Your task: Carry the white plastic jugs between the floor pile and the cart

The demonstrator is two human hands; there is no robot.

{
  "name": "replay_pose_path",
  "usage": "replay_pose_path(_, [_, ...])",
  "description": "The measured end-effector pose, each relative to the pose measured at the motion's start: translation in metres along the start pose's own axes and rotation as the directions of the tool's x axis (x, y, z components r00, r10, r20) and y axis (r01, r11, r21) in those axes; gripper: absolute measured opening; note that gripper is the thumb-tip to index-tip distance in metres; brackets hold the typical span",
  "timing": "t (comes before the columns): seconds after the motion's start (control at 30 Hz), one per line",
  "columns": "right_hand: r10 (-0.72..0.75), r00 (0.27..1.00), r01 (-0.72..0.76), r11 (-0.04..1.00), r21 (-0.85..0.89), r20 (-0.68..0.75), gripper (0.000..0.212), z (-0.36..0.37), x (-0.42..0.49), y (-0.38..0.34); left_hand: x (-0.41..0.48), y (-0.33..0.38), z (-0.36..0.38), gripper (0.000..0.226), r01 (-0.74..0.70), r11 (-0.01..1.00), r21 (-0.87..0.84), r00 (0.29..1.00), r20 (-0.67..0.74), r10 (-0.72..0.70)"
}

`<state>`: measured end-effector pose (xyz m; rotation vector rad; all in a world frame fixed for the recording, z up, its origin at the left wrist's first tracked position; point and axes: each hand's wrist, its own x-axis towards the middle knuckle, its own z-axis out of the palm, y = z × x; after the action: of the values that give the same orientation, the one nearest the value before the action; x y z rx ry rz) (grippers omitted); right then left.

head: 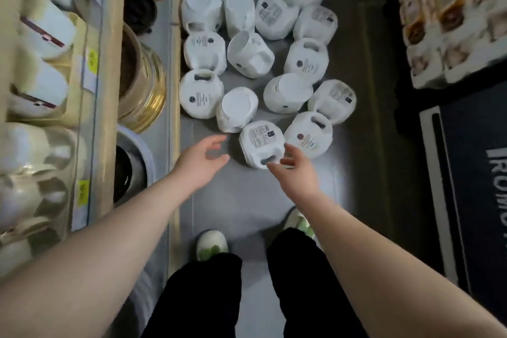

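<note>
Head view: both hands reach toward one white package (260,144) on the floor (247,200).
Right hand (295,170) touches its 5 o'clock edge, fingers loose; left hand (199,159) hovers spread at 9 o'clock.

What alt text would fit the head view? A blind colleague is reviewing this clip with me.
A person's left hand and right hand reach down, fingers relaxed, to the nearest white wrapped package among many like it on a grey floor. The right hand touches that package. Shelves with white mugs stand to the left.

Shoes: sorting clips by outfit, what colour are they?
White shoes with green on top, best in the head view.
</note>
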<state>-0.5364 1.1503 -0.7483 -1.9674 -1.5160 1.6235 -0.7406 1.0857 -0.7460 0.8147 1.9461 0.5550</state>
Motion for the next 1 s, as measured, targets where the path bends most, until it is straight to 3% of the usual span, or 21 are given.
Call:
replay_pose_path(0.17, [0.029, 1.0, -0.029, 0.999, 0.022, 0.005, 0.082, 0.068, 0.097, 0.08, 0.112, -0.081, 0.061, 0.044, -0.015, 1.0, 0.017, 0.998, 0.063, 0.014])
replay_pose_path(0.37, [-0.059, 0.996, 0.065, 0.994, 0.087, -0.071, 0.102, 0.145, 0.194, 0.161, 0.241, -0.158, 0.135, 0.054, -0.132, 0.991, 0.012, 0.981, 0.143, 0.129])
replay_pose_path(0.5, [-0.074, 0.987, 0.072, 0.997, -0.022, -0.143, 0.117, 0.173, 0.225, 0.198, 0.295, -0.187, 0.165, 0.07, -0.19, 0.982, 0.023, 0.962, 0.203, 0.181])
replay_pose_path(0.7, [0.02, 0.983, -0.057, 0.978, -0.202, -0.181, 0.138, 0.174, 0.236, 0.204, 0.299, -0.201, 0.181, 0.083, -0.219, 0.974, 0.057, 0.963, 0.172, 0.207])
replay_pose_path(0.83, [-0.018, 0.98, -0.041, 0.956, -0.292, -0.197, 0.139, 0.17, 0.237, 0.211, 0.306, -0.202, 0.183, 0.096, -0.168, 0.983, -0.076, 0.96, 0.215, 0.181])
replay_pose_path(1.0, [-0.1, 0.972, 0.055, 0.976, -0.211, -0.213, 0.129, 0.178, 0.243, 0.219, 0.32, -0.202, 0.195, 0.113, -0.097, 0.95, -0.298, 0.917, 0.344, 0.202])
